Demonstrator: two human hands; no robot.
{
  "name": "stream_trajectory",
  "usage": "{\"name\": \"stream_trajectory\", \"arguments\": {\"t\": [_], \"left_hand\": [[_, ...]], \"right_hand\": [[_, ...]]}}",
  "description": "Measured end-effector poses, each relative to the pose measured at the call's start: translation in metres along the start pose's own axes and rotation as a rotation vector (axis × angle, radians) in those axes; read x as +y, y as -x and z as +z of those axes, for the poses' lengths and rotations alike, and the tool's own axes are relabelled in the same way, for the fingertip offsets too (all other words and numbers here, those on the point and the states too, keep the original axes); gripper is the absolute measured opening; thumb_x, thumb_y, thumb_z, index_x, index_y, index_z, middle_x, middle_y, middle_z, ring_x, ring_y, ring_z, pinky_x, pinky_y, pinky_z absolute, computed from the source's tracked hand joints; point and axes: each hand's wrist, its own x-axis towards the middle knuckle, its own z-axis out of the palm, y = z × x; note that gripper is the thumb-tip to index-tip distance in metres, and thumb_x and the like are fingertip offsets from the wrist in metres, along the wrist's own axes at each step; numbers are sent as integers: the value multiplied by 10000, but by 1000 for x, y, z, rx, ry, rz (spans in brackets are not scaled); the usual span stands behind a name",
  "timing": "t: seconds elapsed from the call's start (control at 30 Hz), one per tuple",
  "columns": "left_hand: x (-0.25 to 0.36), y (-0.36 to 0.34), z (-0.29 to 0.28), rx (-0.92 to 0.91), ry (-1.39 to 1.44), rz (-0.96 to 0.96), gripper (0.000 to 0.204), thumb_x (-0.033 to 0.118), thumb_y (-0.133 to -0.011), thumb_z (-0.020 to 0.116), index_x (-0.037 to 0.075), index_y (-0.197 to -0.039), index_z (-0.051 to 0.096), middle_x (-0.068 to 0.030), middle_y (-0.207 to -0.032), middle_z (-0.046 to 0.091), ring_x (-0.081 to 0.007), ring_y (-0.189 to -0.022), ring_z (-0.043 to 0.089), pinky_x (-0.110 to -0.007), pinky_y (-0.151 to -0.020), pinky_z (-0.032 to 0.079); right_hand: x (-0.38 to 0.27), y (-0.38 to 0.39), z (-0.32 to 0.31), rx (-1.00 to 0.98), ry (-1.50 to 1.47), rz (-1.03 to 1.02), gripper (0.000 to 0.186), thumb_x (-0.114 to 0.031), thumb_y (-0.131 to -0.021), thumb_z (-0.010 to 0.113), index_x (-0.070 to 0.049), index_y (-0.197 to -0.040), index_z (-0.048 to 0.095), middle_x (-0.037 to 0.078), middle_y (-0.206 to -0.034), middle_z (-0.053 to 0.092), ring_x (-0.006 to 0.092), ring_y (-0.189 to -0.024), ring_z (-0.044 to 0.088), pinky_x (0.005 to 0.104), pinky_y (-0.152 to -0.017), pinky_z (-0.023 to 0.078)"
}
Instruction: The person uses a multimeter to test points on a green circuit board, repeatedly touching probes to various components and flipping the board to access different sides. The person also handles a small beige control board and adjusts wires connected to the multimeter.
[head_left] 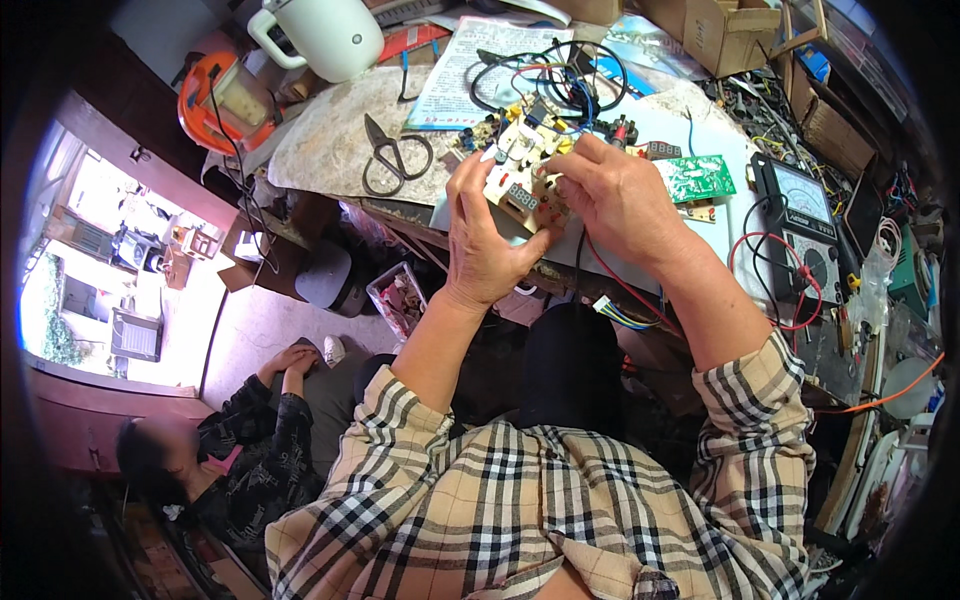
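My left hand (475,235) grips a small pale circuit board (537,218) by its left and lower edges, thumb below and fingers above. A digit display (522,196) sits on its face. At the board's right edge my right hand (625,205) is closed in a pinch, its fingertips partly hidden. Just beyond lies a jumble of pale boards and parts (532,135). A green circuit board (700,178) rests to the right of my right hand. Black-handled scissors (388,165) lie apart on the table, left of my left hand.
An analog multimeter (800,195) with red and black leads stands at the right, by heaped wires and parts. Coiled black cables (560,75) lie on a printed sheet (470,60). A white jug (325,40) stands far left. Another person (260,440) sits lower left.
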Motion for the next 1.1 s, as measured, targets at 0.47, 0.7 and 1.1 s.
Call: {"name": "stream_trajectory", "arguments": {"t": [0.47,0.7,1.1], "left_hand": [[0,0,0,-3,10,-4,987,163,-590,904,-2,-1383,340,-232,-1372,395,-401,-1280,417,-453,-1083,384],[-1,0,0,-11,10,-2,960,144,-599,879,-9,-1379,339,-242,-1373,392,-403,-1280,418,-453,-1080,387],[0,0,2,-7,15,-13,953,150,-611,867,-6,-1388,337,-241,-1373,395,-410,-1284,413,-465,-1089,375]], "right_hand": [[-3,1,-5,42,111,-78,330,-154,-886,654,-61,-1201,620,110,-1088,603,285,-1053,602,401,-865,491],[-6,10,9,-110,238,-93,550,-284,-946,588,6,-1397,466,143,-1281,509,281,-1263,466,396,-1046,375],[-1,-2,8,-3,139,-85,583,-242,-913,637,-89,-1439,438,133,-1268,533,305,-1166,547,419,-970,446]]}}
